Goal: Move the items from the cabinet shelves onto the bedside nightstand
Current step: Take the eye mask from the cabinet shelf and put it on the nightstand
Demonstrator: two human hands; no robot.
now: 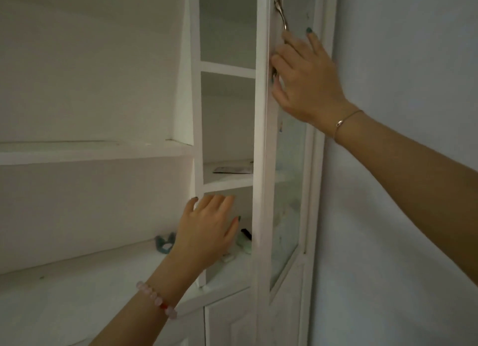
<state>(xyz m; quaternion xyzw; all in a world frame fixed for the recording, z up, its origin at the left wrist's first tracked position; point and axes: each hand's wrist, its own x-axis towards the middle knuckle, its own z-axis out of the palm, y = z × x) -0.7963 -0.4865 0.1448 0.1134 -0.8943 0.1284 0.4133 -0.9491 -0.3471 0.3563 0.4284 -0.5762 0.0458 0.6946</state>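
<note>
two hands work at a white cabinet [225,66]. the right hand [305,79] curls round the lower part of the metal handle [280,11] on the glass door [261,138], which stands edge-on to the camera. one finger points up beside the handle, its nail painted green. a thin chain [346,120] sits on that wrist. the left hand [207,224] reaches into the lowest open shelf [227,273], fingers straight and spread, holding nothing. just right of its fingertips lie a black thing [245,233] and a pale green thing [244,244], close together. below the hand a small white bit [227,258] shows. left of the hand, on the wider ledge, sits a teal thing [164,242]. above the left hand, one shelf up, lies a flat card [232,169]. a pink bead bracelet [156,300] rings the left wrist. right of the right arm is a pale wall [401,61].
</note>
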